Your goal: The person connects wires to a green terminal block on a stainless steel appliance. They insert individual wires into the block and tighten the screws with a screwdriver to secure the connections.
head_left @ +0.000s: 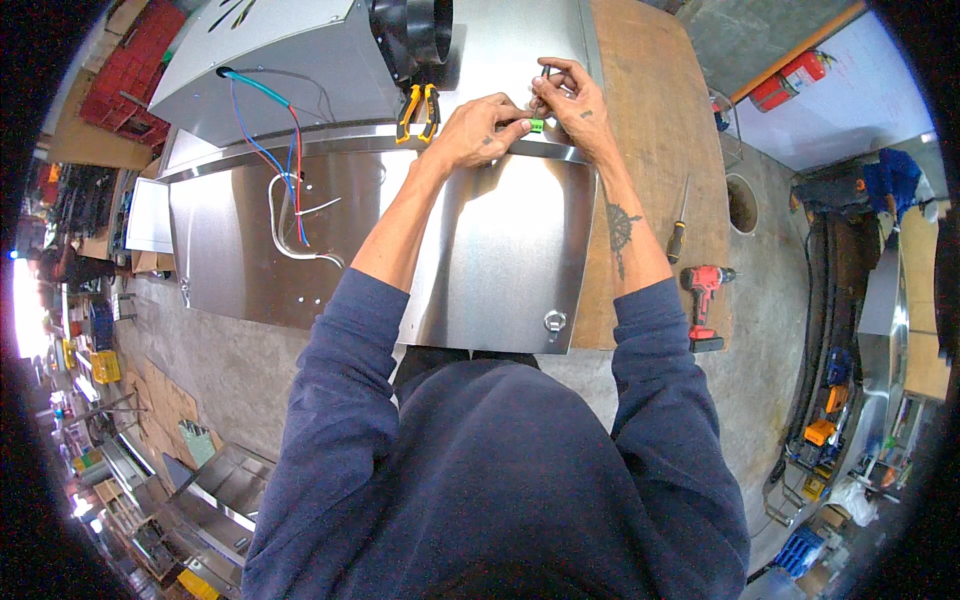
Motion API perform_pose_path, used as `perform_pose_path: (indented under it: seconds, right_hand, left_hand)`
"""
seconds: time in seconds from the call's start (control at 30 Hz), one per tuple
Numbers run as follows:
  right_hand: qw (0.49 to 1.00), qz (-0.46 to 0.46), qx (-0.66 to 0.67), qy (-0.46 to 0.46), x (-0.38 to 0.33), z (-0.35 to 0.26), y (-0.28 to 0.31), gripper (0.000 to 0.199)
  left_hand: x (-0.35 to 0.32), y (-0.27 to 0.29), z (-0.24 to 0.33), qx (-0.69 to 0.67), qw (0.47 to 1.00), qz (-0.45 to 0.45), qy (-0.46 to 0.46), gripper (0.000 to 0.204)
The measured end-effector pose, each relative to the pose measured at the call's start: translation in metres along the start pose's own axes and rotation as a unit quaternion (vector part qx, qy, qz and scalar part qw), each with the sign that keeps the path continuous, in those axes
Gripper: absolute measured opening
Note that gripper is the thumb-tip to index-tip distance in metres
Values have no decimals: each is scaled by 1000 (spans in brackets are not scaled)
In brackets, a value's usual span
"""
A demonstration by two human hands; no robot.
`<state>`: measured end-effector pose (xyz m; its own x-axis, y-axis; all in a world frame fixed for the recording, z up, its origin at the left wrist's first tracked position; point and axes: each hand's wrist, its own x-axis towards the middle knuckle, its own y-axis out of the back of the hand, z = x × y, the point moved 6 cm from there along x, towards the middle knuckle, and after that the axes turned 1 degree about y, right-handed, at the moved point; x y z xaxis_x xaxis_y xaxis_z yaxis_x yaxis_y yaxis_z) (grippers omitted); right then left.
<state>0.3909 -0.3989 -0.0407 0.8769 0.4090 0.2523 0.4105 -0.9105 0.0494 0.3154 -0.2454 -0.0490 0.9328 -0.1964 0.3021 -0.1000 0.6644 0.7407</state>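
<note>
Head view, one entry.

Left hand (485, 130): closed in a pinch at the green connector (537, 126), which sits at its fingertips over the far edge of the steel panel (500, 250).
Right hand (572, 100): thumb and fingers closed on a slim dark tool (545, 72), just beyond the connector; tip contact cannot be told.
Step in hand, as judged: fine work on the connector. Next move would call for a steady left pinch and the tool lined up.
Just left of the hands: yellow-and-black pliers (417, 112).
Far left: grey metal box (290, 95), red and blue wires (297, 150) hanging.
Right: screwdriver (679, 232), red drill (704, 290), on wooden table (650, 120).
Writing: none legible on connector or tools.
</note>
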Motion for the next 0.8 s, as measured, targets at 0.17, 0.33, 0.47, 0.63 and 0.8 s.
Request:
perform_pose_path:
  seconds: [0.17, 0.33, 0.47, 0.63, 0.8]
  right_hand:
    - [1000, -10, -17, -15, 2, 1, -1, 40]
    - [999, -24, -15, -24, 2, 0, -3, 40]
    - [999, -43, 18, -26, 1, 0, -3, 39]
    - [999, -39, 11, -29, -2, -5, -6, 39]
    - [998, -18, -65, -9, 0, -7, -4, 36]
  left_hand:
    - [-1, 1, 0, 1, 1000, 1, -2, 36]
    - [0, 1, 0, -3, 1000, -3, -1, 34]
    - [1, 2, 3, -7, 1000, -7, -2, 34]
    - [0, 2, 0, -1, 1000, -10, 3, 35]
    - [1, 1, 0, 6, 999, -40, 33, 39]
